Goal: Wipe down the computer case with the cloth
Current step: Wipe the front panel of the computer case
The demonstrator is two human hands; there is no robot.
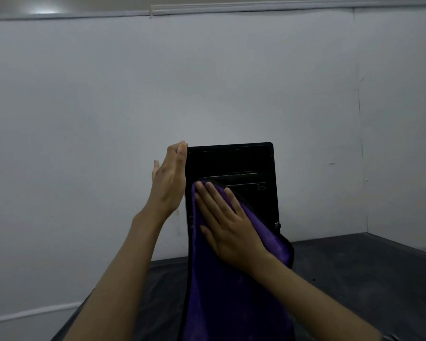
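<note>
Two hands are busy with one black computer case (pixel 231 163). It stands up tall on a dark desk (pixel 354 267), near the middle of the scene, close to the pale wall (pixel 84 107) behind it. Its long side runs up and down, so the top end points at the ceiling and the bottom end sits low, hidden behind the cloth. The broad side with slots and thin lines faces the person.

A purple cloth (pixel 231 303) lies over the lower part of that broad side. It hangs down long and loose toward the near edge of the scene, and its top edge sits about halfway up the case.

The right hand (pixel 228 227) lies flat on the cloth with its fingers straight and a little spread — it presses the cloth against the case. The fingertips point up and to the left, and reach the top edge of the cloth.

The left hand (pixel 169 178) is on the left side of the case, up high. Its fingers are straight and close together, and they touch the top left corner of the case. The palm faces the case side. It does not curl round anything.

Both arms are bare and reach in from the near side. The desk stretches off to the right, as far as the wall corner.
</note>
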